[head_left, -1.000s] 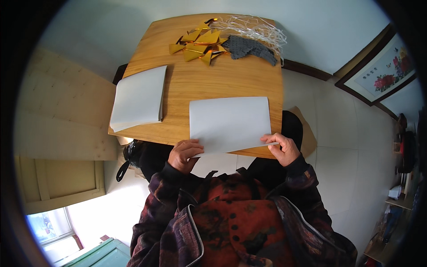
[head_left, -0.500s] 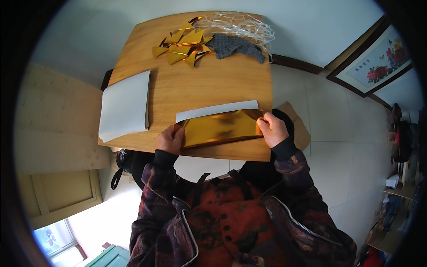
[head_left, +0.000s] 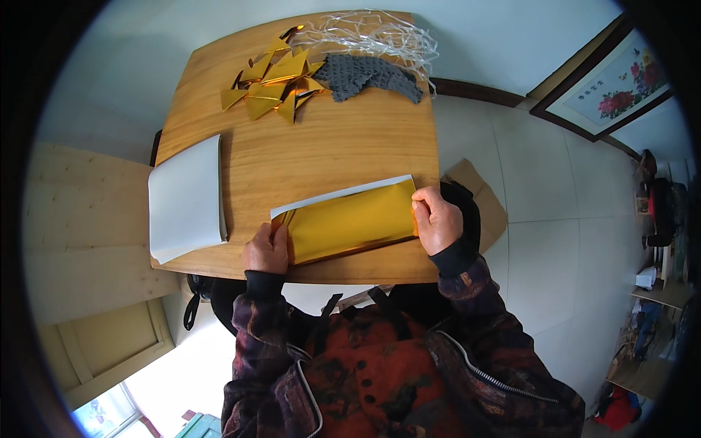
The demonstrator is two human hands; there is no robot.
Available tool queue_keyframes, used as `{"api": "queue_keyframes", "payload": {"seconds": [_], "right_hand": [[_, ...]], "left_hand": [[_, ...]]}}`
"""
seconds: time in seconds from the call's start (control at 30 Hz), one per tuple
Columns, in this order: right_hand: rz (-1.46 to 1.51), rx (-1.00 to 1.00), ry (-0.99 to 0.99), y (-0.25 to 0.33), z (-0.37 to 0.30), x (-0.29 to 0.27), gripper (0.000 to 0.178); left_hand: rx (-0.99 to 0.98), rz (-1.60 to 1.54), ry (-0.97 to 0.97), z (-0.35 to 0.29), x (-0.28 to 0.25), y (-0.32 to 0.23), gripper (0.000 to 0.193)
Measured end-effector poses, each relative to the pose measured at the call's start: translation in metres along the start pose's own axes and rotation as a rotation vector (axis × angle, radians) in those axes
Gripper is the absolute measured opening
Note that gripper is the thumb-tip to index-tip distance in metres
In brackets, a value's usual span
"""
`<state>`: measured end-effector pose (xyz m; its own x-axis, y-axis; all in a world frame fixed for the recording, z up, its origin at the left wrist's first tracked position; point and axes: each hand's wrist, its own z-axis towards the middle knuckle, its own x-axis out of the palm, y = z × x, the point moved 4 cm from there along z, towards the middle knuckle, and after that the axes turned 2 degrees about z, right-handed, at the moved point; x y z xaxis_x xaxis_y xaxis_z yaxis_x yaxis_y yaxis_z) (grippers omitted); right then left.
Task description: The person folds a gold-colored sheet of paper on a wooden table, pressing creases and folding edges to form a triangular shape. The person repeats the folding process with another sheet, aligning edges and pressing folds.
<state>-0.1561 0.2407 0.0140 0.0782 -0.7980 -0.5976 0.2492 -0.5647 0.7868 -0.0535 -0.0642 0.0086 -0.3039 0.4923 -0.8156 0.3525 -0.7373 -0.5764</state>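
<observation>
A: Log entry. Your left hand [head_left: 267, 250] sits on the left end of the gold foil sheet [head_left: 349, 223]; your right hand [head_left: 436, 219] is at its right end. State of the fingers, please.

B: Left fingers [head_left: 280, 235] are curled down onto the folded edge, pressing it flat against the bench [head_left: 328, 153]. Right fingers [head_left: 422, 212] are closed in a pinch on the sheet's right edge, thumb side toward you. Neither hand is open.

A: Where does the sheet lie?

B: Between your two hands, near the bench's front edge. The gold face is folded up over the white back; a thin white strip [head_left: 339, 196] shows just beyond your fingertips, so the near edge stops short of the far edge.

A: Step in hand?

B: I judge it as the first lengthwise fold, laid over but not yet creased along its whole run.

A: What does the next move call for?

B: Likely you need to keep both ends pinned while you run a fingertip along the fold nearest your wrists. Foil slips, so hold the corners square first.

A: Surroundings?

B: A stack of white sheets [head_left: 186, 197] lies just outside your left fingers. Well beyond your fingertips: folded gold pieces [head_left: 272, 82], a grey knitted cloth [head_left: 369, 77] and a bundle of clear strands [head_left: 372, 33].
</observation>
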Motion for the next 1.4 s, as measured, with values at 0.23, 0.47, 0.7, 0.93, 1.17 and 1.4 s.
{"api": "queue_keyframes", "payload": {"seconds": [0.23,0.47,0.7,0.93,1.17,1.4], "right_hand": [[-0.076,-0.073,-0.035,0.005,0.001,0.002,0.014],[-0.141,-0.112,-0.043,0.009,0.002,0.002,0.023],[-0.186,-0.107,-0.043,0.012,0.003,0.003,0.026],[-0.199,-0.090,-0.054,0.007,0.003,0.007,0.028],[-0.180,-0.117,-0.035,0.014,0.007,0.005,0.025],[-0.184,-0.112,-0.023,0.015,0.006,0.003,0.023]], "left_hand": [[-0.031,0.027,0.010,0.001,0.001,-0.001,0.026],[-0.045,0.025,0.007,0.001,0.002,-0.003,0.025],[-0.123,0.008,0.067,0.003,0.000,-0.006,0.024],[-0.080,0.026,0.089,0.007,0.001,-0.004,0.023],[-0.160,0.052,0.098,0.006,0.002,-0.002,0.028],[-0.184,0.080,0.133,0.007,0.001,-0.006,0.027]]}}
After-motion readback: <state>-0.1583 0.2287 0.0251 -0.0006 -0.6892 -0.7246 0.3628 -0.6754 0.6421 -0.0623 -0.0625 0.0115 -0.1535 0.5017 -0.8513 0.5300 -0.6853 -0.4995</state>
